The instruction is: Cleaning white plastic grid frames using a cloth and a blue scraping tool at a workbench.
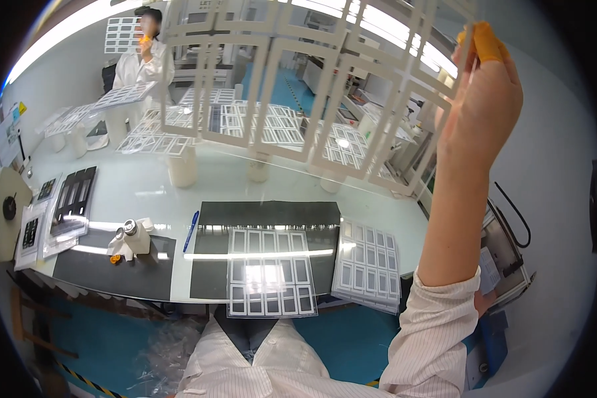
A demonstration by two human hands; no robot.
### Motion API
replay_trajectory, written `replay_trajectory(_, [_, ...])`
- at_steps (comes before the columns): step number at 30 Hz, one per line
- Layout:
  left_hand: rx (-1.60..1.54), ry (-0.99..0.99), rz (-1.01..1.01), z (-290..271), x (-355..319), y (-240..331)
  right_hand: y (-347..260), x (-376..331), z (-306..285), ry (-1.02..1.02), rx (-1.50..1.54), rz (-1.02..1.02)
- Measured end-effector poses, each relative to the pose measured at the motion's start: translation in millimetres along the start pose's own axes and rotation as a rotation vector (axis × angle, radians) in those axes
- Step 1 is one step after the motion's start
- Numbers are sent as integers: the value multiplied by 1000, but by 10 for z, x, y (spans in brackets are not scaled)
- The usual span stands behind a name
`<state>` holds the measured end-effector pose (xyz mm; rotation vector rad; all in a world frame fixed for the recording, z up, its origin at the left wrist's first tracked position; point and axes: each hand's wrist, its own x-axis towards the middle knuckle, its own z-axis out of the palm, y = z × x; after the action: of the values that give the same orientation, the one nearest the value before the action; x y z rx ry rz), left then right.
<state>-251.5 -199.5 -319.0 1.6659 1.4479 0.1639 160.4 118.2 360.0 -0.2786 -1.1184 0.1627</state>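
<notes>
My right hand [481, 109] is raised at the upper right, with orange finger covers on its fingertips. It grips the right edge of a large clear sheet printed with white rectangular frames [322, 99], held up and tilted above the table. My left hand is out of sight. Below, a similar framed sheet [270, 272] lies on a black mat [212, 278] and overhangs the table's front edge. A stack of such sheets [368, 265] rests to its right.
More framed sheets [262, 124] lie on white cylindrical supports [182, 169] at the back. Left on the table [172, 202] are a blue pen [191, 231], small pump bottles [134, 237], orange finger covers [116, 259] and black panels [75, 199]. A co-worker [142, 60] holds up another sheet.
</notes>
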Motion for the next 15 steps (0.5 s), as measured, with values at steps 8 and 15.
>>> replay_trajectory(8, [-43, -37, 114, 749, 334, -218, 31, 34, -126, 74, -52, 141])
replay_trajectory(15, [47, -182, 281, 729, 735, -430, 55, 81, -188, -45, -21, 138])
